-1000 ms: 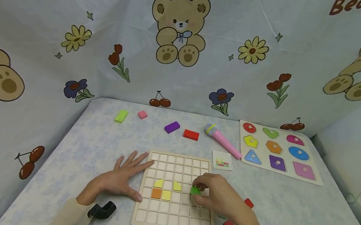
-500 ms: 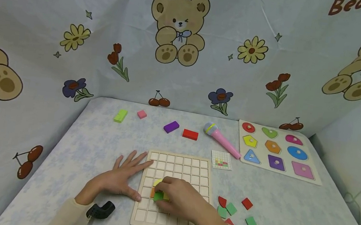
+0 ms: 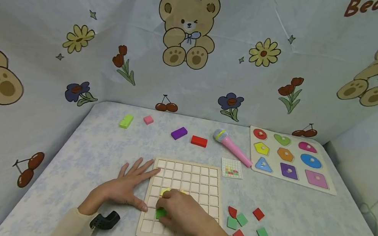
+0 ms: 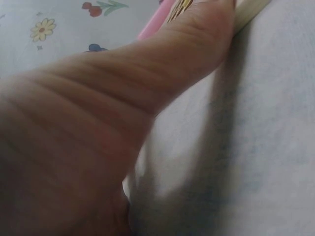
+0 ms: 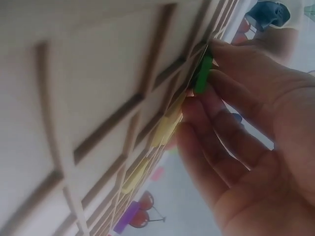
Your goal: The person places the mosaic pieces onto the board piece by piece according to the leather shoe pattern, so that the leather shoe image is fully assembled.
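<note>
My right hand [image 3: 182, 213] pinches a green square tile [image 3: 160, 213] over the lower left part of a wooden grid board [image 3: 184, 163]. In the right wrist view the green tile [image 5: 203, 74] stands between thumb and fingertips, close against the board. Yellow tiles [image 3: 164, 191] in the board peek out behind the right hand, which hides other cells. With fingers spread, my left hand [image 3: 125, 188] rests at the board's left edge, its fingertips and thumb touching the rim. The left wrist view is mostly filled by that hand [image 4: 98, 113].
Loose red tiles [image 3: 258, 213] and green tiles [image 3: 262, 234] lie right of the board. A small pattern card [image 3: 232, 168] sits near its upper right corner. Behind are a pink toy microphone [image 3: 235, 149], coloured blocks [image 3: 199, 141] and a shape puzzle board [image 3: 287, 174].
My right hand has carried the green tile leftward across the board, then slightly toward me, to the lower left cells. My left hand has stayed in place.
</note>
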A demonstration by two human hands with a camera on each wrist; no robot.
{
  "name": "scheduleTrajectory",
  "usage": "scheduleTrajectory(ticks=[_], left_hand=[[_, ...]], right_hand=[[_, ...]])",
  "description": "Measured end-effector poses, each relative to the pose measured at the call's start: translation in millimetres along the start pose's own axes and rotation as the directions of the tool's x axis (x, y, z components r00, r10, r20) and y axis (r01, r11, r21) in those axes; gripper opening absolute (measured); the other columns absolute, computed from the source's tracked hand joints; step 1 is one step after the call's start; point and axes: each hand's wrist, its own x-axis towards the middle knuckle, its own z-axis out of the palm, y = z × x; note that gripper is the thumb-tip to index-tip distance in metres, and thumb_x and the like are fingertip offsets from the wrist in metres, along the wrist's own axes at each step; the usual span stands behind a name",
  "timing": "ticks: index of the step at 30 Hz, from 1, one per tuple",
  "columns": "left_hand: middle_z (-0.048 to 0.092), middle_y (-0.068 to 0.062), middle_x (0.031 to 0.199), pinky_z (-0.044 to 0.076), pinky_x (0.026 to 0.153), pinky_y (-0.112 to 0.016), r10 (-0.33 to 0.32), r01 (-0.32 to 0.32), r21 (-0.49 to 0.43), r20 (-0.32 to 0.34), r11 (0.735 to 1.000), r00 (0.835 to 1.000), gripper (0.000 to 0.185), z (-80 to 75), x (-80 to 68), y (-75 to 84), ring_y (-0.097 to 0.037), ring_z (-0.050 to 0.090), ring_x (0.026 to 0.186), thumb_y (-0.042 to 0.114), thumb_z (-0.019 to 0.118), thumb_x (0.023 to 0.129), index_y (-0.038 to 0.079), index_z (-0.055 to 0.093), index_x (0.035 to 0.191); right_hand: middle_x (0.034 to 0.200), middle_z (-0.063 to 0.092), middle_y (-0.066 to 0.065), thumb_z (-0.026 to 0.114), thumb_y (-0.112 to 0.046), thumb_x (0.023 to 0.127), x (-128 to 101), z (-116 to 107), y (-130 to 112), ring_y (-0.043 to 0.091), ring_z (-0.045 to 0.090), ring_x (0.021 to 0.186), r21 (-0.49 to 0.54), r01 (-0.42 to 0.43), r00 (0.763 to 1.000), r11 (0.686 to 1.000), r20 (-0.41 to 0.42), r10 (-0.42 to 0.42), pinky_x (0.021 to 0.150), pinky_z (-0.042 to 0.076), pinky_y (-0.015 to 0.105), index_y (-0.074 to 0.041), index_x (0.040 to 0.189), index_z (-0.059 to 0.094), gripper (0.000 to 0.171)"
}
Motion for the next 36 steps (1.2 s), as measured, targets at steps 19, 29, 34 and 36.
scheduleTrajectory(ticks=[19, 29, 34, 36], left_hand=[[0.003, -0.014, 0.169, -0.011, 0.109, -0.074, 0.019, -0.019, -0.017, 0.001, 1.0, 1.0, 0.112, -1.4, -2.3, -0.3, -0.047, -0.013, 0.152, 0.054, 0.085, 0.072, 0.021, 0.026, 0.161], [0.002, -0.013, 0.17, -0.011, 0.109, -0.074, 0.015, -0.015, -0.005, 0.001, 1.0, 1.0, 0.112, -0.1, 0.4, -1.7, -0.046, -0.013, 0.152, 0.055, 0.085, 0.071, 0.023, 0.025, 0.161], [0.002, -0.012, 0.17, -0.012, 0.11, -0.074, 0.011, -0.011, -0.006, 0.005, 1.0, 1.0, 0.112, -0.8, -0.1, -2.1, -0.046, -0.013, 0.152, 0.055, 0.085, 0.072, 0.024, 0.025, 0.161], [0.002, -0.012, 0.17, -0.012, 0.11, -0.074, 0.013, -0.013, -0.008, 0.003, 1.0, 1.0, 0.112, -0.8, -0.6, -1.8, -0.046, -0.013, 0.152, 0.055, 0.085, 0.071, 0.023, 0.025, 0.161]], right_hand=[[0.119, 0.068, -0.009, 0.082, -0.031, 0.085, 0.0, -0.1, -2.8, 0.005, 0.061, 0.11, -0.015, 0.001, 1.0, 1.0, 0.013, -0.001, 0.084, 0.055, 0.02, -0.024, 0.1, 0.08, 0.017], [0.124, 0.069, -0.012, 0.08, -0.029, 0.087, -5.6, -7.3, 0.6, 0.006, 0.061, 0.116, 0.015, 0.001, 0.999, 1.0, 0.037, -0.001, 0.085, 0.056, 0.022, -0.025, 0.108, 0.079, 0.022], [0.124, 0.069, -0.011, 0.076, -0.026, 0.09, -9.5, -9.7, 7.1, 0.007, 0.061, 0.118, 0.092, 0.046, 0.998, 0.995, 0.031, -0.049, 0.093, 0.053, 0.024, -0.021, 0.116, 0.075, 0.026], [0.122, 0.069, -0.012, 0.074, -0.024, 0.092, -13.3, -10.1, 10.9, 0.006, 0.061, 0.118, 0.129, 0.064, 0.998, 0.99, 0.014, -0.066, 0.096, 0.052, 0.025, -0.021, 0.117, 0.074, 0.025]])
